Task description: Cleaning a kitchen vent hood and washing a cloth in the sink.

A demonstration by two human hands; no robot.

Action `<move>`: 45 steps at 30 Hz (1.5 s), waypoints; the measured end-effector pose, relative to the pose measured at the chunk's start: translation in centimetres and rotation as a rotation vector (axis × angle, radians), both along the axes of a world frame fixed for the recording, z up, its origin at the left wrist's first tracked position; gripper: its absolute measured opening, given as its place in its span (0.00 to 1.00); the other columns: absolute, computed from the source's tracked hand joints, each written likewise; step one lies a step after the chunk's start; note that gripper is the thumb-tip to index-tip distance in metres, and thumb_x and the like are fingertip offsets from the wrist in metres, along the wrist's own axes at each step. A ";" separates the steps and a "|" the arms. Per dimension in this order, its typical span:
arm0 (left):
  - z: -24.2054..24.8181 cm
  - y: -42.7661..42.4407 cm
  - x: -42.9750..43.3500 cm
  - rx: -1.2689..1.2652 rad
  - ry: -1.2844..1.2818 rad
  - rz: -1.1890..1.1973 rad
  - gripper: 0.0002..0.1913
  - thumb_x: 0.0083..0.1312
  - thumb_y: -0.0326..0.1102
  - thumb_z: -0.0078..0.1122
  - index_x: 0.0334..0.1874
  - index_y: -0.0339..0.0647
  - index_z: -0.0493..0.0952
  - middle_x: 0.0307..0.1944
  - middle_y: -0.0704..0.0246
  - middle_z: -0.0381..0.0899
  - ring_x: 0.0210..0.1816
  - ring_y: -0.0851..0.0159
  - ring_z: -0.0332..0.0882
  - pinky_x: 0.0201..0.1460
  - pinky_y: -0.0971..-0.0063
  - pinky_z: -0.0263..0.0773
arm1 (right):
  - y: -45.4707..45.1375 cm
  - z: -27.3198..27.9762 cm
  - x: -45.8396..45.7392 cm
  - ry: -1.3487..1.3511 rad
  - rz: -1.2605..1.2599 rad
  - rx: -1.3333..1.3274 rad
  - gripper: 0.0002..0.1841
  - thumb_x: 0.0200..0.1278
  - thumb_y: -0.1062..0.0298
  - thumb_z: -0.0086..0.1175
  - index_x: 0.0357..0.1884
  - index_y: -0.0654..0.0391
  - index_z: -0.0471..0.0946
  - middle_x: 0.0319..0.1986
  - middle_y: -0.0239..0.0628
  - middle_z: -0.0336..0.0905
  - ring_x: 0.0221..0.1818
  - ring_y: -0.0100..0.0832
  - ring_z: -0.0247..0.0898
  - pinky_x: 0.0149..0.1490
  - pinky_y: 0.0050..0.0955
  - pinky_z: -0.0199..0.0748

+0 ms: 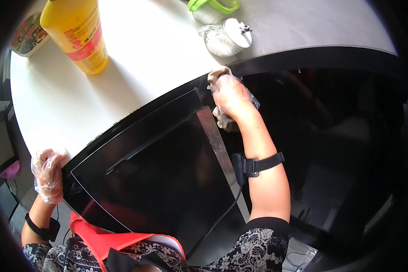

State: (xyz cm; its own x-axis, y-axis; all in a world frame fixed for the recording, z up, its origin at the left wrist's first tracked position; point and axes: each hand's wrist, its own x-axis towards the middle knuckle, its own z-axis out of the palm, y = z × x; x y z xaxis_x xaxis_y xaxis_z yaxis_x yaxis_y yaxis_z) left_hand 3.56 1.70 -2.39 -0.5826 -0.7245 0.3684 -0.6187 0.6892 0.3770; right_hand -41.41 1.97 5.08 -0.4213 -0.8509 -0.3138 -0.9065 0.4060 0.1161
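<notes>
My right hand (230,94), in a clear plastic glove, presses a beige cloth (221,73) against the glossy black front of an appliance (156,170), just below the rim of the white tabletop (129,78). A metallic strip (212,131) runs down the black front beside the cloth. At the far left my left hand (48,176), also in a clear plastic glove, rests against the corner where the white top meets the black front. Its fingers look curled, and I see nothing held in it.
A yellow plastic bottle (85,40) stands on the white top, with a round printed tub (29,35) behind it. A glass jar with a white lid (226,37) and a container with a green rim (212,10) are near the right hand. A cable hangs from the right armband.
</notes>
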 end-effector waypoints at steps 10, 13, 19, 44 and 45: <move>0.6 -0.2 -0.6 -0.004 0.027 -0.021 0.11 0.46 0.21 0.53 0.32 0.42 0.75 0.30 0.61 0.69 0.31 0.56 0.68 0.30 0.66 0.64 | 9.0 1.1 -4.8 -0.384 -0.078 -0.340 0.06 0.44 0.72 0.48 0.28 0.60 0.72 0.26 0.40 0.73 0.28 0.33 0.69 0.35 0.28 0.68; 0.2 -0.1 -0.1 0.004 0.036 -0.004 0.11 0.46 0.21 0.52 0.32 0.42 0.75 0.30 0.61 0.69 0.31 0.55 0.68 0.29 0.66 0.64 | 8.7 3.8 -4.6 -0.844 -0.756 -0.672 0.12 0.48 0.73 0.48 0.36 0.64 0.73 0.34 0.38 0.74 0.36 0.31 0.71 0.41 0.28 0.70; 0.2 0.1 -0.1 0.005 0.010 -0.004 0.11 0.47 0.21 0.52 0.33 0.42 0.74 0.30 0.61 0.69 0.32 0.55 0.68 0.30 0.65 0.64 | 8.0 11.2 -2.3 -1.055 -0.405 -1.379 0.15 0.59 0.69 0.46 0.47 0.66 0.70 0.44 0.44 0.71 0.47 0.33 0.68 0.54 0.31 0.64; -0.7 0.4 -0.4 0.178 0.060 0.067 0.06 0.56 0.31 0.48 0.32 0.44 0.76 0.32 0.59 0.71 0.33 0.52 0.70 0.33 0.63 0.65 | 3.4 4.2 -6.4 -0.953 -0.650 -1.090 0.09 0.47 0.79 0.52 0.34 0.65 0.74 0.30 0.40 0.75 0.33 0.32 0.73 0.40 0.28 0.72; -0.9 0.4 -0.3 0.171 0.063 0.070 0.06 0.56 0.31 0.48 0.32 0.44 0.76 0.32 0.59 0.71 0.33 0.52 0.70 0.33 0.63 0.65 | 3.7 6.6 -5.7 -1.038 -0.639 -1.228 0.09 0.48 0.79 0.50 0.34 0.66 0.73 0.30 0.40 0.75 0.32 0.33 0.73 0.40 0.29 0.72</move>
State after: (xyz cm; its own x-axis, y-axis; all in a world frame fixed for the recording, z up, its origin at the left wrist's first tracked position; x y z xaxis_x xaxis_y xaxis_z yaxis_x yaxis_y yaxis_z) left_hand 3.28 2.11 -3.31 -0.5082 -0.8175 0.2712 -0.6342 0.5682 0.5244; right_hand -47.14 5.63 11.68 -0.8184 -0.5747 0.0007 -0.0703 0.0989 -0.9926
